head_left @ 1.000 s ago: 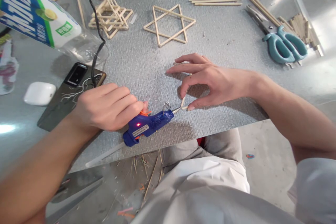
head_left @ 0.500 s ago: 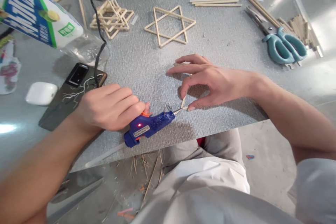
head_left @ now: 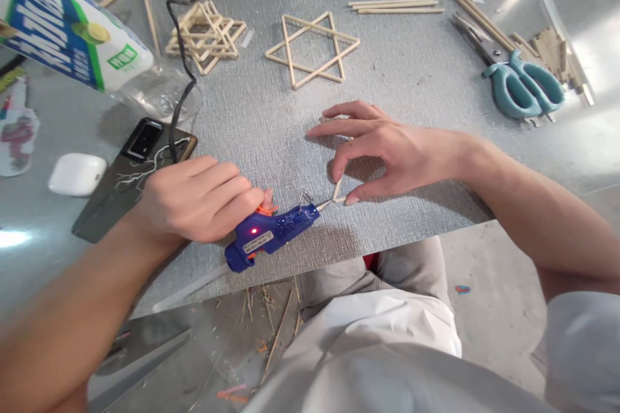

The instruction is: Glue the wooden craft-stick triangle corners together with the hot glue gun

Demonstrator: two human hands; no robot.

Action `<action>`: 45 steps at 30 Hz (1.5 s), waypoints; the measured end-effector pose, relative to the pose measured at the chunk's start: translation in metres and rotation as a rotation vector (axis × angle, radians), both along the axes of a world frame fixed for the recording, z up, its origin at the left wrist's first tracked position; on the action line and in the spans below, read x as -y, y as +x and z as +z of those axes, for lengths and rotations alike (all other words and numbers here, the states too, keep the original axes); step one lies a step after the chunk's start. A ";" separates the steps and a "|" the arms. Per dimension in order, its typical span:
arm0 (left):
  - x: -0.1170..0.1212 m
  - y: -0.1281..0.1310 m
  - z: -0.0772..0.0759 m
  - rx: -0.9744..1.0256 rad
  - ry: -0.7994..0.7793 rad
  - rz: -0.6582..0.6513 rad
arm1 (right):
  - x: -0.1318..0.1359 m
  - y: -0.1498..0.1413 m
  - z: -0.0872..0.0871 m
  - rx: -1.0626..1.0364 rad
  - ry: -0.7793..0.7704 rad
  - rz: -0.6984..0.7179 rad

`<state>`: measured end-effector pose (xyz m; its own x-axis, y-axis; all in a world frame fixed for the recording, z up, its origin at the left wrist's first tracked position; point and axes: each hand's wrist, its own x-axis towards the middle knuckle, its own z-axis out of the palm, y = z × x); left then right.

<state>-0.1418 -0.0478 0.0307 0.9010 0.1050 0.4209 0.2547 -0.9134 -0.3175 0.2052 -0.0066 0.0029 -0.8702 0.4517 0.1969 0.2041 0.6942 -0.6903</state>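
Blue plastic glue gun with an orange trigger and a metal nozzle: left of centre in the frame, gripped by our left hand. We note the fist clenched around the handle, knuckles up, forearm rising from the lower left. A red light glows on the body; the white sticker beside it bears dark print too small for us to read.

Pale slender wooden sticks meeting at an angle: centre of frame, the nozzle tip at their corner. Our right hand pinches them between thumb and index finger, other fingers extended to the left, forearm entering from the right.

Clear bottle with a blue, white and green label: upper left. We see large white characters on blue, a yellow fruit picture and a small green box of white characters; we cannot read them with certainty.

Six-pointed star of pale wooden sticks: top centre. To its left, a layered pale stick structure, crossed by a black cable.

Teal-handled scissors: upper right, near cut wooden pieces.

Glossy white rounded case: left side, beside a dark phone.
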 end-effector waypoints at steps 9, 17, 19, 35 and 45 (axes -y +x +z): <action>-0.001 -0.001 -0.003 -0.001 0.003 -0.009 | 0.000 0.000 0.002 0.009 -0.003 0.001; -0.002 -0.002 -0.004 -0.008 0.003 -0.007 | 0.000 0.000 0.001 0.010 0.002 -0.001; -0.002 -0.002 -0.004 -0.017 0.012 -0.005 | 0.000 0.000 0.002 0.013 -0.003 -0.003; -0.002 0.001 -0.004 -0.041 0.035 -0.005 | -0.001 0.000 0.001 0.002 0.011 0.006; -0.002 0.001 -0.002 -0.009 -0.035 0.013 | -0.002 0.000 0.000 0.003 0.020 0.008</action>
